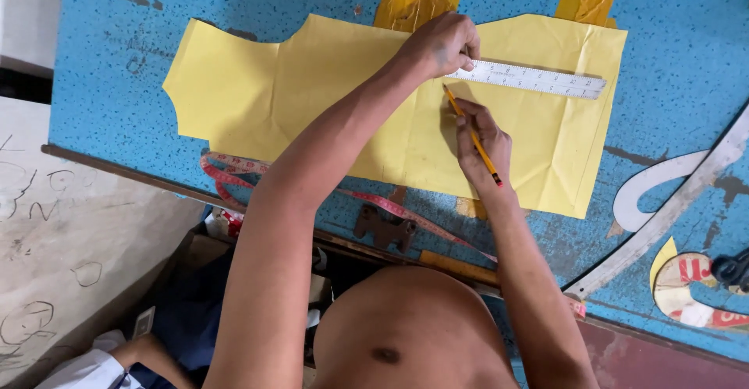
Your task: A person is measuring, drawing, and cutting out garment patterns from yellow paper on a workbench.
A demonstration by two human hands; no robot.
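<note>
right hand [484, 143] pencilling, tape measure [406, 213] near

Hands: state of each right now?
Left hand: pressed down on the metal ruler, holding it flat.
Right hand: closed on the yellow pencil.

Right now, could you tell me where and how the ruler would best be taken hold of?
Probably by its free right end: the ruler lies flat on the yellow paper, its left end pinned under the left hand. That end overhangs the paper's edge, so come from the right and pinch across its narrow width, clear of the right hand and pencil.
</note>
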